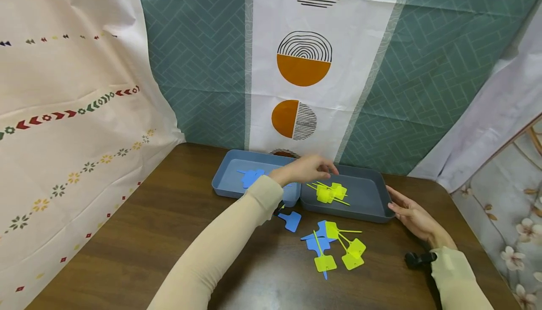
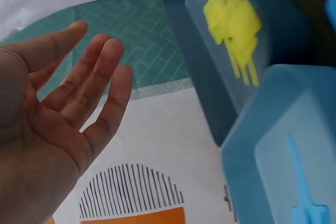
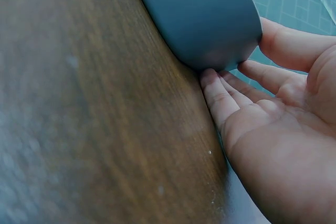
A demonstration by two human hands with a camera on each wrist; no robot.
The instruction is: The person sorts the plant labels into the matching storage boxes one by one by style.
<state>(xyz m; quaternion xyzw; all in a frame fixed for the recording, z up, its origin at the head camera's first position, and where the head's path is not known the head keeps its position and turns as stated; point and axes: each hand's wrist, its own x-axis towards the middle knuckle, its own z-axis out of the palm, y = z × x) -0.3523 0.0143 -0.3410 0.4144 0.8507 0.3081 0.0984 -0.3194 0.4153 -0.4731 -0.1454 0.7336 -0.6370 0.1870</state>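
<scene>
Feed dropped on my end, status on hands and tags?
Left hand open, empty, above the trays. Right hand open, fingers against dark tray. Yellow tags in it; more tags loose on table. Nothing blocking.

two trays [image 1: 237,178] [image 1: 368,197], two hands [image 1: 306,169] [image 1: 412,216], one table [image 1: 148,234].

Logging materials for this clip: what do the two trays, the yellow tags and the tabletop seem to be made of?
Darker grey tray and lighter blue tray: likely moulded plastic, matte, with smooth rounded corners. Yellow tags: thin flat pieces, probably plastic, evenly coloured with slim stems. Table: dark brown wood grain with a slight sheen; solid wood or laminate cannot be told.
</scene>
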